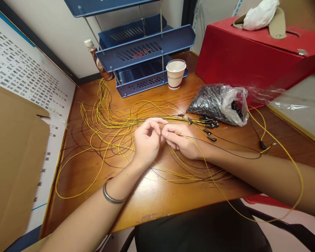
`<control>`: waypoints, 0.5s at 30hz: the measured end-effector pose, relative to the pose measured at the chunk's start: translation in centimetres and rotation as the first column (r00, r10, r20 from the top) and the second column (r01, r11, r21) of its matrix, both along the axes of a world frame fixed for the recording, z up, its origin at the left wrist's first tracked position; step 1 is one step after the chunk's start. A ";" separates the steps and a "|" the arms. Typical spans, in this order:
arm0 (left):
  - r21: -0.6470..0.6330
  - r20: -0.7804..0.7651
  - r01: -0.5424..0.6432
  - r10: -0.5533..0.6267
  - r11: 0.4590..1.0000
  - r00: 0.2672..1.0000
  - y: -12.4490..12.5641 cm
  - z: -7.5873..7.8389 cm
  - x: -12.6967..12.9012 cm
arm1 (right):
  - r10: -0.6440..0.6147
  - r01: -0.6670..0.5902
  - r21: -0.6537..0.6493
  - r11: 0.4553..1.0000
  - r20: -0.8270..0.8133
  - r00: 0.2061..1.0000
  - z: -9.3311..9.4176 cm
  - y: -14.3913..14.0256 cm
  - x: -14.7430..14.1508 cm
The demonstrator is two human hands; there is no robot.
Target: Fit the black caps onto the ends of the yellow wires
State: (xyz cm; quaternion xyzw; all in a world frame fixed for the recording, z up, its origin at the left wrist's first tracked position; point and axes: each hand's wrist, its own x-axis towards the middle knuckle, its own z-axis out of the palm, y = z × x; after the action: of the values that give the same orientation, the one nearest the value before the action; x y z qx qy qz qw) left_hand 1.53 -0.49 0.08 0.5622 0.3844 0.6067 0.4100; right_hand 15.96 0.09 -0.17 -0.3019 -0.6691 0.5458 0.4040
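Observation:
My left hand [149, 140] and my right hand [182, 139] meet over the middle of the wooden table, fingertips pinched close together. Between my right fingers runs a thin yellow wire [199, 148], which loops out over my right forearm. The left fingers are closed at the same spot, and what they pinch is too small to make out. Behind and under the hands lies a tangled bundle of yellow and black wires [115, 122]. Black plugs [210, 121] cluster at the bundle's right end. Another black plug [263, 145] hangs on wire by my right forearm.
A plastic bag [208, 101] of small black parts lies behind my right hand, before a red box [233, 52]. Farther back stand a paper cup [175, 75], a blue rack [147, 54] and a bottle [99, 63]. Cardboard [15, 157] leans at left; a black chair [199, 231] is below.

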 end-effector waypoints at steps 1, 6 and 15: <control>-0.003 0.001 0.001 -0.001 1.000 1.000 0.0 0.0 0.0 | -0.001 0.001 0.005 1.000 0.000 1.000 0.0 0.0 0.0; -0.015 0.011 0.004 -0.004 1.000 1.000 0.0 -0.1 -0.1 | -0.005 0.005 -0.004 1.000 -0.005 1.000 -0.1 0.0 -0.1; -0.031 0.027 -0.011 0.012 0.999 1.000 0.0 -0.3 -0.1 | -0.029 0.030 0.062 0.998 -0.006 1.000 0.2 0.2 0.0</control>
State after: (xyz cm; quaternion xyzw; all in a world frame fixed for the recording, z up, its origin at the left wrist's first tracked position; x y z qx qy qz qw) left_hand 1.40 -0.47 -0.27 0.5452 0.3912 0.6107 0.4205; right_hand 15.96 0.25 0.06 -0.2975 -0.6802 0.5194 0.4232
